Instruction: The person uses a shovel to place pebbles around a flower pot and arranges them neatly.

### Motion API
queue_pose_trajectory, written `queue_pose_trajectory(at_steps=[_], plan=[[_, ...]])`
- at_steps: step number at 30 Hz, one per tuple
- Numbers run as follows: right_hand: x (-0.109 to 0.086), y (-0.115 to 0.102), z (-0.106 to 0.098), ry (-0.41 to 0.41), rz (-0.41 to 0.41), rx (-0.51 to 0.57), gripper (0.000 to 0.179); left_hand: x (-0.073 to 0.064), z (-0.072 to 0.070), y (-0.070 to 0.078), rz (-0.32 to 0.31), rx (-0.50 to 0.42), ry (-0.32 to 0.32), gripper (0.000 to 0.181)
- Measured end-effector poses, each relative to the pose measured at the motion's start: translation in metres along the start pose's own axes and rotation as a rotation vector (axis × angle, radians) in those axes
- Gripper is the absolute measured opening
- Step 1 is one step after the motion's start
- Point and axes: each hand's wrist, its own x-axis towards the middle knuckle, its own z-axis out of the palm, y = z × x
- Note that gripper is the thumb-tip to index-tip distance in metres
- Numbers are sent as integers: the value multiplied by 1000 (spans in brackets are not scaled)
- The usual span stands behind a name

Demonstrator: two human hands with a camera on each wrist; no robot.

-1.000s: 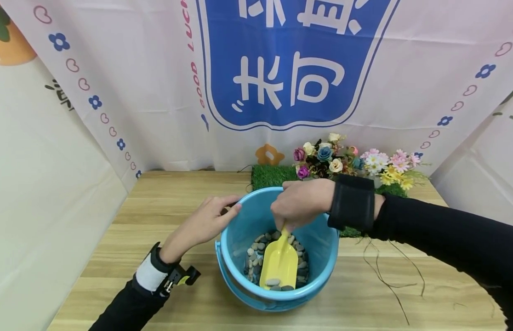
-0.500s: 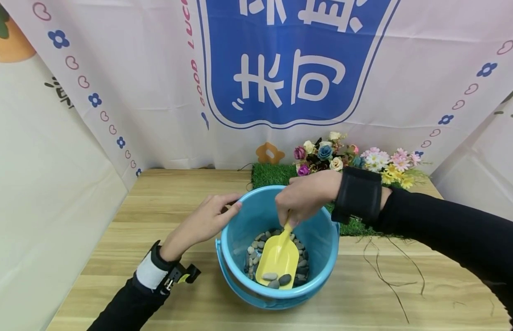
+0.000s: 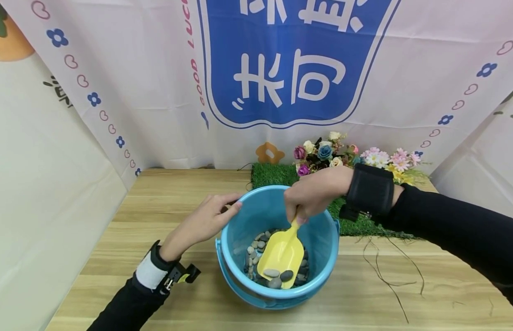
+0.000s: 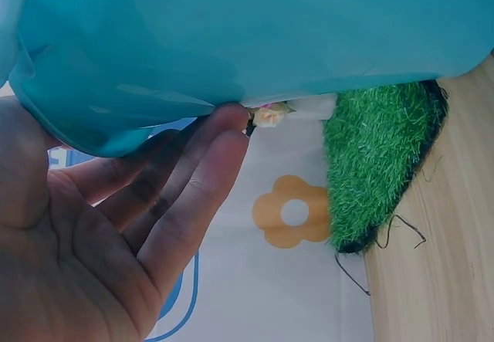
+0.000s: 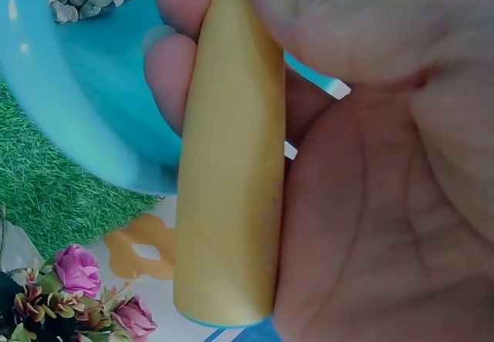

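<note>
A light-blue bucket [image 3: 277, 296] stands on the wooden table with grey and pale pebbles [image 3: 252, 257] on its bottom. My right hand [image 3: 312, 195] grips the handle of a yellow plastic scoop [image 3: 285, 250], its blade tilted down inside the bucket. Several pebbles [image 3: 286, 276] lie at the blade's front end. In the right wrist view, the fingers and thumb wrap the scoop's handle [image 5: 231, 164]. My left hand [image 3: 207, 216] steadies the bucket from the left, thumb at the rim. Its lightly bent fingers [image 4: 193, 211] reach along the outer wall in the left wrist view.
Behind the bucket lies a green turf mat [image 3: 273, 174], with artificial flowers [image 3: 324, 154] standing at its back. Thin dark strands [image 3: 380, 276] lie on the table [image 3: 157, 197] at the right. A printed cloth [image 3: 169, 92] hangs behind the table.
My right hand has drawn the scoop slightly right. The blade has come up a little, and more pebbles show at its front end. The left hand stays on the bucket.
</note>
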Motion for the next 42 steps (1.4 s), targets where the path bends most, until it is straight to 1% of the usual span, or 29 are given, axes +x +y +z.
queue_pose_trajectory(at_steps=[9,19,25,27,35,39,42], plan=[[-7,6,1,11,-54,65,40,1,0,0,5,11,-2,31],[-19,8,2,41,-75,123,33,0,0,0,-1,6,-1,31],[-31,10,2,74,-64,152,26,0,0,-1,-6,-2,-5,32],[-35,10,3,73,-56,160,25,0,0,-1,-6,-1,-6,32],[-54,12,9,77,3,231,30,1,1,-3,-4,6,-6,32],[-62,16,11,99,18,261,26,0,0,-3,-14,4,-4,33],[-70,19,13,126,14,253,25,0,0,-3,-19,6,-3,33]])
